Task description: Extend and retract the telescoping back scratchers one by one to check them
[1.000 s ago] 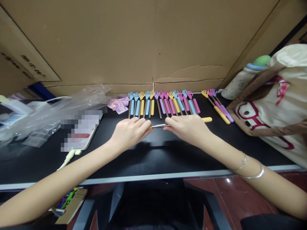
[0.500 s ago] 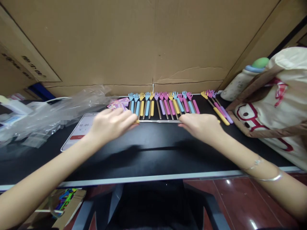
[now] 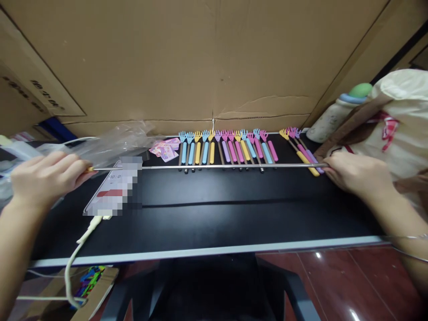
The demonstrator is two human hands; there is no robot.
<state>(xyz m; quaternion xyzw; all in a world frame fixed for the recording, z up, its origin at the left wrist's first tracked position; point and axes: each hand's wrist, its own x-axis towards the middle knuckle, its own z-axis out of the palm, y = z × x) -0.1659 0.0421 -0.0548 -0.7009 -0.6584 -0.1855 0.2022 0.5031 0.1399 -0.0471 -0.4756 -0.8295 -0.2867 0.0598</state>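
Note:
My left hand (image 3: pixel 47 177) pinches the yellow head end of a telescopic back scratcher (image 3: pixel 207 166) at the far left. My right hand (image 3: pixel 357 174) grips its handle end at the far right. The thin metal rod is drawn out to nearly the table's width and hangs level just above the black table (image 3: pixel 214 209). Behind the rod lies a row of several collapsed back scratchers (image 3: pixel 227 147) with blue, yellow, pink and purple handles and small hand-shaped heads. Three more scratchers (image 3: pixel 302 149) lie apart, to the right of the row.
A phone (image 3: pixel 112 187) on a white cable lies left of centre. Clear plastic bags (image 3: pixel 110 140) and small pink cards (image 3: pixel 165 148) sit at the back left. A cream tote bag (image 3: pixel 394 120) and a bottle (image 3: pixel 337 113) stand at the right. Cardboard (image 3: pixel 207 58) walls the back.
My hands have moved apart, from the table's middle out to its left and right ends. The scratcher's rod has lengthened from short to nearly the table's full width.

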